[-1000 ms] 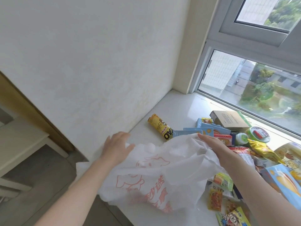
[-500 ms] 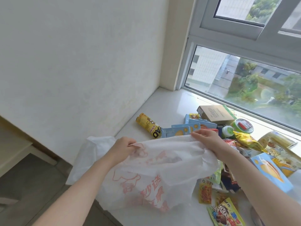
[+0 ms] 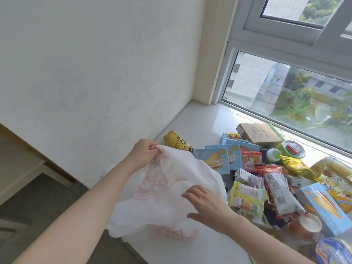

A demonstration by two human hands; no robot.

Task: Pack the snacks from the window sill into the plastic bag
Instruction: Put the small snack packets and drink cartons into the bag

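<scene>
A white plastic bag (image 3: 162,202) with red print lies crumpled on the near end of the white window sill (image 3: 202,122). My left hand (image 3: 142,154) pinches the bag's far upper edge. My right hand (image 3: 206,204) rests with spread fingers on the bag's right side. Right of the bag sits a heap of snacks: light blue biscuit boxes (image 3: 213,161), a yellow tube packet (image 3: 176,142), a brown carton (image 3: 257,133), a green-lidded cup (image 3: 291,149), a yellow-green packet (image 3: 247,198) and a long red-white packet (image 3: 280,189).
A white wall (image 3: 95,73) runs along the sill's left side. The window glass (image 3: 285,96) borders the far side. The sill's front edge drops to a grey floor (image 3: 38,206) at the left. A paper cup (image 3: 309,222) and blue box (image 3: 323,206) lie at right.
My right hand let go of the bag's far edge and came down onto its near right side. My left hand lifted its edge farther away. More snacks show uncovered.
</scene>
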